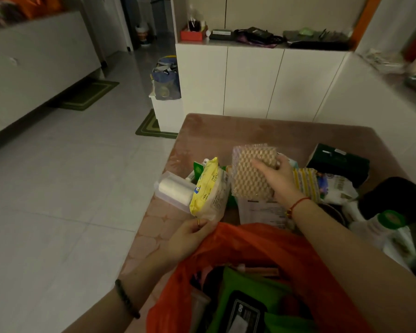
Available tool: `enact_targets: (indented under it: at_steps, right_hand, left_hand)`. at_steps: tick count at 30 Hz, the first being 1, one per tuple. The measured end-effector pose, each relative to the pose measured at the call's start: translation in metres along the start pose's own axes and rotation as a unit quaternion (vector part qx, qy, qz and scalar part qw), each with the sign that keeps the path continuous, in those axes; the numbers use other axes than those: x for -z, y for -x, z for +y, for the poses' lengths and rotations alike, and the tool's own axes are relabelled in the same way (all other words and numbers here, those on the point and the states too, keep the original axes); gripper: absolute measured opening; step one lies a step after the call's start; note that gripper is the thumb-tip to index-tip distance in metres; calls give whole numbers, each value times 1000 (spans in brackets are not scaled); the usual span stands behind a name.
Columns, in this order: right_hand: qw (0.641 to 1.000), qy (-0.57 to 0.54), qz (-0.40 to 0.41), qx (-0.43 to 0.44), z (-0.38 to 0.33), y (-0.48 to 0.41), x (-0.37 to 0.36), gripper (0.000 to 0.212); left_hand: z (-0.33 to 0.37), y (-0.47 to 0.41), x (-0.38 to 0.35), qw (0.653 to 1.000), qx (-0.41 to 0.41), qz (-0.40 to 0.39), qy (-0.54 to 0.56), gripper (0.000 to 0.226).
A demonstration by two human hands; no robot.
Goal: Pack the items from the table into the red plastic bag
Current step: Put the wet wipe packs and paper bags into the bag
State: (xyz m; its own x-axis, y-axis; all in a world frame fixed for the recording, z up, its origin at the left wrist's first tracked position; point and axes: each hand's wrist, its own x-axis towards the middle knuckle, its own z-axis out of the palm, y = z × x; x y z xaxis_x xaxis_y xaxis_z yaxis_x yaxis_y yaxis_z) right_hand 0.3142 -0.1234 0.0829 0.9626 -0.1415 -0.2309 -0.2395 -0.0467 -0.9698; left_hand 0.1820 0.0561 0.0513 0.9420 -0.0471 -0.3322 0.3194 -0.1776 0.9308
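Thin, crinkled red plastic bag [262, 246]; bumpy beige sponge pack [252, 174] in glossy wrap; matt pink desk [226, 131]; smooth, shiny floor tiles [58, 188].

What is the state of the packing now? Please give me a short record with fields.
Left hand: grips the rim of the red plastic bag
Right hand: grips a tan sponge pack, beyond the bag
Bag: open at the near table edge; a green pack lies inside
On table: yellow packet, white roll, dark green box, other items
Stage: sponge pack not yet in the bag
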Motion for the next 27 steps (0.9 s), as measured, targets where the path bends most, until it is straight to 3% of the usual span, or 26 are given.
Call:
enact_targets:
  at_steps: [3, 7, 10, 12, 14, 16, 20, 22, 24, 26, 27]
  right_hand:
    - [991, -64, -78, 90, -38, 67, 32, 55]
    - [952, 92, -239, 168, -32, 163, 76, 55]
    - [859, 293, -283, 311, 4, 202, 76, 46]
    - [760, 405, -259, 437, 32, 214, 65, 44]
    - [684, 456, -279, 497, 55, 221, 50, 40]
    - [643, 481, -276, 528, 71, 222, 33, 39]
    - [635, 607, -213, 428, 77, 215, 8, 40]
    - [637, 629, -222, 387, 76, 213, 1, 50]
    - [684, 561, -293, 363, 69, 209, 0, 53]
    - [749, 441, -366, 332, 46, 210, 8, 39]
    - [788, 386, -366, 309, 32, 209, 16, 32]
  left_hand:
    - [8, 10, 0, 1000, -17, 10, -9, 26]
    - [14, 25, 0, 998, -46, -1, -33, 25]
    - [18, 35, 0, 997, -65, -5, -38, 24]
    - [21, 42, -1, 997, -66, -18, -45, 22]
    - [22, 47, -1, 995, -77, -30, -54, 24]
    - [25, 55, -1, 993, -91, -39, -60, 28]
    - [30, 67, -2, 991, -102, -45, -69, 32]
    - [30, 70, -4, 990, -105, -56, -79, 32]
    - [30, 71, -5, 989, -98, -71, -81, 31]
    - [30, 68, -2, 992, -79, -72, -66, 32]
    - [31, 66, 0, 994, -68, -63, -58, 32]
